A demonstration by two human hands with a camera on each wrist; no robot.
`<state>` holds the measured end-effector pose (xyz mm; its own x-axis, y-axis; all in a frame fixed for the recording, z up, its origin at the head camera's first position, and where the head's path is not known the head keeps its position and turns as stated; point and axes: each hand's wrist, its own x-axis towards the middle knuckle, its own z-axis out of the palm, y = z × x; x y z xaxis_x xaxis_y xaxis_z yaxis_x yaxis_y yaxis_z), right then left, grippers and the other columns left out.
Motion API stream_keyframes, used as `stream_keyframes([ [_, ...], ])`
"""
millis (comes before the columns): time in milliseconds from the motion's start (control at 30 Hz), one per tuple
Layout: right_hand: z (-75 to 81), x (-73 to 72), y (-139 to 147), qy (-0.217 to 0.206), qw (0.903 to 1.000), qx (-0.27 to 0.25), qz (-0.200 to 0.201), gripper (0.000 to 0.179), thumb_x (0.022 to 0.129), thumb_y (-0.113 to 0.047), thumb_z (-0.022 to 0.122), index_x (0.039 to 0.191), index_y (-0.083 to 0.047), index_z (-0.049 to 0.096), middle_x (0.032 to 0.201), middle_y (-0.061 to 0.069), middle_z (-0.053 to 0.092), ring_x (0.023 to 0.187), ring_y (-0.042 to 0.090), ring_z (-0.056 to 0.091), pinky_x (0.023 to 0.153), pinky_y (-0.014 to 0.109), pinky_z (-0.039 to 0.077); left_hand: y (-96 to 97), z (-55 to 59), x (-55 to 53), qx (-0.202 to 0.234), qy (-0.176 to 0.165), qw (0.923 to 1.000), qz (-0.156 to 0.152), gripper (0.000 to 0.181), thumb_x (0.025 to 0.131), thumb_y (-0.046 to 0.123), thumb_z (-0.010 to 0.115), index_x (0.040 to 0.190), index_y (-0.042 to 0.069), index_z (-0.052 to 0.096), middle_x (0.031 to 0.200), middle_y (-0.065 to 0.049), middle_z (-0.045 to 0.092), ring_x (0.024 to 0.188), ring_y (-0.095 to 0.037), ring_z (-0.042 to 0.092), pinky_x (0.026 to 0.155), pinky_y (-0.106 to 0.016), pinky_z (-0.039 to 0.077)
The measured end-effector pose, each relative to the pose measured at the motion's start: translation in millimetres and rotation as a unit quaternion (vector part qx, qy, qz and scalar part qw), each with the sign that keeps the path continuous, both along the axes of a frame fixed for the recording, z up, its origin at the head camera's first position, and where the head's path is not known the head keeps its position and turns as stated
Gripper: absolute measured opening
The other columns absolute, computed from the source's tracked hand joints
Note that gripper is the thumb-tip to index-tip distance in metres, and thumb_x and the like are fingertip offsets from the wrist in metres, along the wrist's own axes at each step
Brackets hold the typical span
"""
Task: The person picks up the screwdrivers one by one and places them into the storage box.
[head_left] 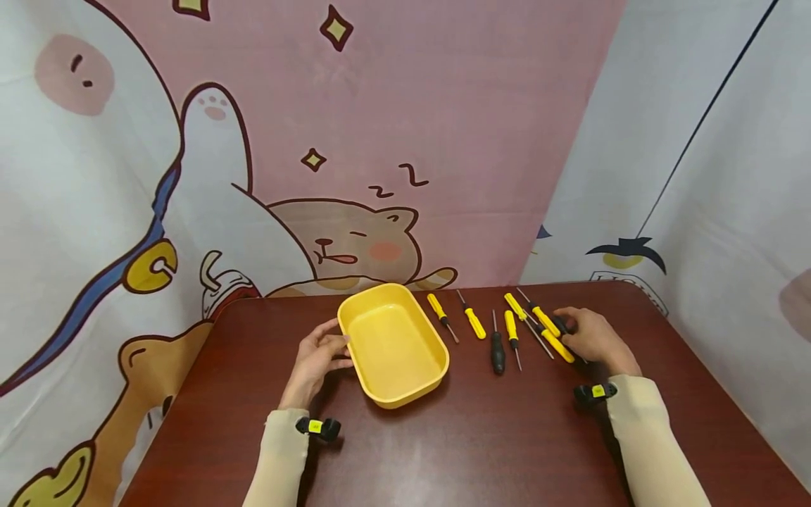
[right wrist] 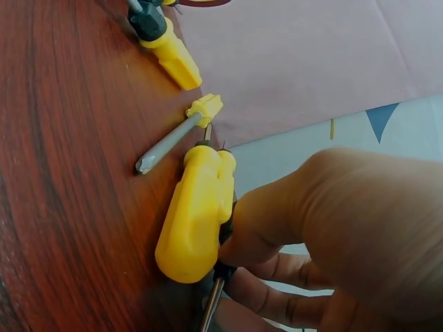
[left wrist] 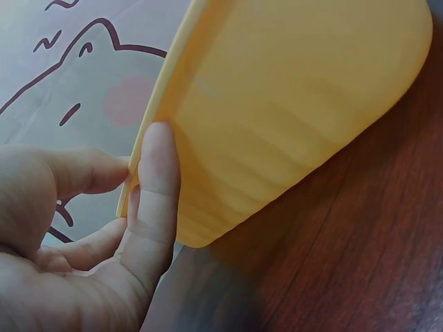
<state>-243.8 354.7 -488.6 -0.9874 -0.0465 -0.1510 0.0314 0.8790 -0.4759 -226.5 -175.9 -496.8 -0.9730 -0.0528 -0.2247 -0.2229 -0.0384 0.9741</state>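
Observation:
My left hand (head_left: 317, 358) pinches the left rim of a yellow plastic tray (head_left: 395, 352), thumb on one side and fingers on the other. In the left wrist view the tray (left wrist: 297, 104) appears tilted, with part of it out of frame. At the right end of a group of screwdrivers, my right hand (head_left: 595, 339) pinches a dark screwdriver (head_left: 566, 325). Its metal shaft (right wrist: 212, 304) shows below the fingers in the right wrist view; most of its handle is hidden. Right beside those fingers lies a yellow-handled screwdriver (right wrist: 190, 221).
Several more screwdrivers lie on the dark red table (head_left: 412, 451), among them a black-handled one (head_left: 498, 355) and a yellow one (head_left: 437, 306) close to the tray's right side. A printed cloth (head_left: 475, 141) hangs behind the table's far edge.

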Motion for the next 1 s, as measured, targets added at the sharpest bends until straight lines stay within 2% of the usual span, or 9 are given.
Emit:
stream_keyframes([
  [167,1.0,1.3,2.3,0.004,0.9999,-0.012,-0.009,0.059,0.086,-0.008,0.07,0.142,-0.003,0.053,0.117,0.028,0.059,0.084,0.03,0.057,0.064,0.032,0.054,0.5,-0.6,0.5,0.001,-0.004,1.0,0.002,0.057,0.096,0.007,0.069,0.149,0.012,0.048,0.108,-0.018,0.065,0.077,-0.018,0.064,0.067,-0.032,0.064],
  [367,2.8,2.6,3.8,0.028,0.9994,-0.015,-0.015,0.056,0.085,-0.01,0.072,0.138,-0.002,0.054,0.112,0.025,0.06,0.087,0.03,0.058,0.068,0.033,0.054,0.5,0.6,0.9,0.001,-0.003,1.0,0.0,0.057,0.096,0.009,0.069,0.149,0.012,0.048,0.107,-0.017,0.065,0.077,-0.017,0.065,0.068,-0.033,0.065],
  [633,5.1,6.9,4.9,0.006,0.9986,-0.037,-0.038,0.054,0.087,-0.011,0.072,0.136,-0.003,0.053,0.117,0.027,0.06,0.089,0.031,0.059,0.07,0.034,0.058,0.8,1.2,1.4,-0.001,-0.003,1.0,-0.005,0.057,0.096,0.01,0.069,0.149,0.013,0.047,0.108,-0.017,0.065,0.078,-0.017,0.066,0.069,-0.034,0.065],
  [1000,6.0,7.3,6.9,0.005,0.9978,-0.053,-0.039,0.066,0.086,-0.007,0.071,0.147,-0.003,0.045,0.118,0.028,0.058,0.083,0.029,0.059,0.065,0.031,0.055,0.9,0.6,1.2,0.001,-0.002,1.0,0.0,0.056,0.096,0.008,0.068,0.149,0.013,0.049,0.107,-0.017,0.065,0.077,-0.017,0.066,0.068,-0.034,0.065],
])
